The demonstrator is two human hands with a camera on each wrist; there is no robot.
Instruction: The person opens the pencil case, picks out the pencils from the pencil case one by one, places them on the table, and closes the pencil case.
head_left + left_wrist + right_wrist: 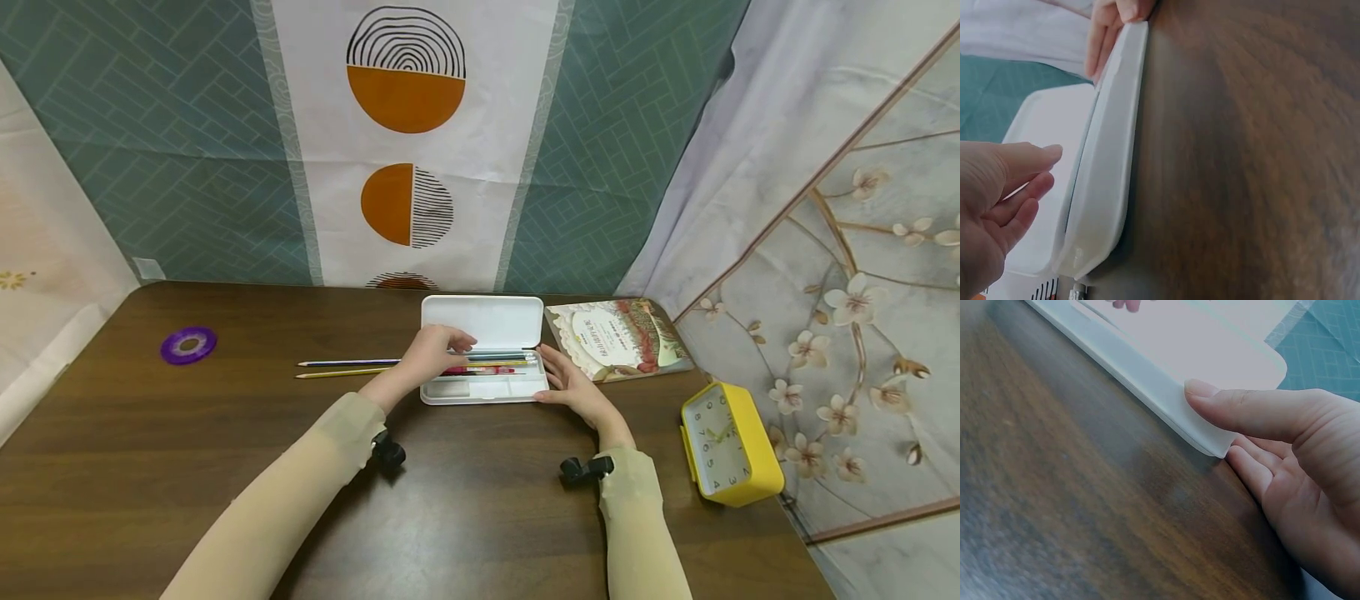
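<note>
A white pencil case lies on the table with its lid tipped back. Inside it are several pencils and a red pen. My left hand hovers over the left part of the case, and in the left wrist view its loosely bent fingers hold nothing. At the right end, my right hand grips the case, thumb on the front rim and the other fingers against the end wall. Two pencils, one dark and one yellow, lie left of the case, partly hidden by my left hand.
Behind my right hand lies a booklet with a patterned cover. A yellow alarm clock stands at the right edge of the table. On the far left is a purple ring-shaped roll. Hanging cloth borders the table's back.
</note>
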